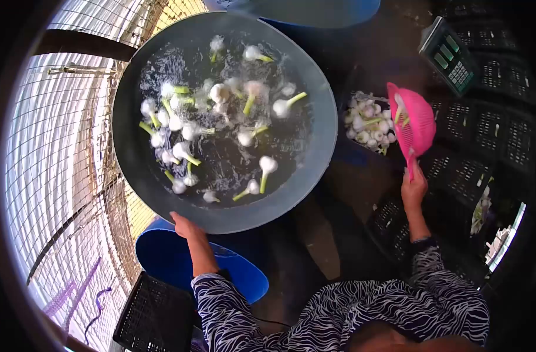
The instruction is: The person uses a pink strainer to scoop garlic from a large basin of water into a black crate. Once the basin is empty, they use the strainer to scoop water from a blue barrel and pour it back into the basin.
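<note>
Several white bulbs with green stems float in dark water in a large round grey tub (262, 216). My left hand (189, 229) is at the tub's near rim, its fingers against the edge. Out to the right, my right hand (414, 186) grips the handle of a pink strainer (419, 120). The strainer is tilted on its side, its opening facing left, and a few green-stemmed pieces show inside it. Just left of the strainer, many white bulbs (369, 124) lie piled in a dark crate.
A blue tub (244, 273) stands below the grey one, beside a black crate (153, 314). Another blue container (350, 13) is at the top. Black crates (497, 126) and a digital scale (450, 56) are at the right. Wire mesh (57, 146) runs along the left.
</note>
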`<state>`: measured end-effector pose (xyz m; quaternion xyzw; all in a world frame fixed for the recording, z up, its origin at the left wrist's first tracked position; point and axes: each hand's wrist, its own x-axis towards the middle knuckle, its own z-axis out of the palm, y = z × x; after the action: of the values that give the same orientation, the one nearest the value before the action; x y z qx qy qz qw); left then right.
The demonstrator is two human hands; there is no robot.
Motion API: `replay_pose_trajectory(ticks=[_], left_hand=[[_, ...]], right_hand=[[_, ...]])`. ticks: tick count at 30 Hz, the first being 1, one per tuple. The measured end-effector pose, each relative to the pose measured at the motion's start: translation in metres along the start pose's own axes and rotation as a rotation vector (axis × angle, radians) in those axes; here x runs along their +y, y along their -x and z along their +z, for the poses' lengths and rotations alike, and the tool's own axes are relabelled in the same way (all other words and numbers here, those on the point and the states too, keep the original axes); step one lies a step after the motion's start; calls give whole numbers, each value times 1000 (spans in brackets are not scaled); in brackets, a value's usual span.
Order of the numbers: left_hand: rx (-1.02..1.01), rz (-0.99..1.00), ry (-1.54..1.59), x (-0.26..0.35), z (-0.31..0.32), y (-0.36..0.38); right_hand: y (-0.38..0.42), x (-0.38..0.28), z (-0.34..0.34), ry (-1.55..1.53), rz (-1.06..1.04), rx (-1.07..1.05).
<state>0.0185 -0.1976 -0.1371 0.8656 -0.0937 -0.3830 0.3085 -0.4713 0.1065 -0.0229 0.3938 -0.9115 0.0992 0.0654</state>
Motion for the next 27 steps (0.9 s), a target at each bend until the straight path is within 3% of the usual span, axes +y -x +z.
replay_pose_trajectory(ticks=[3, 5, 7, 9, 11, 12, 13, 14, 15, 17, 20, 27], left_hand=[[33, 8, -81, 3, 1, 3], [43, 8, -61, 2, 1, -2], [56, -6, -45, 1, 2, 3], [71, -9, -33, 5, 7, 12], [122, 17, -119, -1, 4, 3], [143, 16, -158, -1, 4, 3], [160, 17, -199, -1, 6, 3], [154, 19, -142, 0, 7, 7], [149, 13, -153, 0, 8, 9], [143, 1, -174, 0, 6, 8], [169, -10, -223, -1, 5, 7], [118, -35, -156, -7, 5, 8]], right_hand=[[11, 54, 42, 281, 325, -286], [10, 78, 49, 412, 398, -328], [-7, 66, 23, 384, 375, -128], [-23, 49, 9, 231, 219, -59], [-46, -12, -10, 20, 119, -72], [-65, -69, -24, -255, 285, -184], [-77, -95, -17, -403, 135, -172], [-97, -118, -4, -339, -222, -120], [-122, -152, 10, -261, -436, -126], [-163, -218, 50, -230, -453, -244], [-216, -271, 138, 191, -526, -516], [-189, -314, 244, 372, -612, -822]])
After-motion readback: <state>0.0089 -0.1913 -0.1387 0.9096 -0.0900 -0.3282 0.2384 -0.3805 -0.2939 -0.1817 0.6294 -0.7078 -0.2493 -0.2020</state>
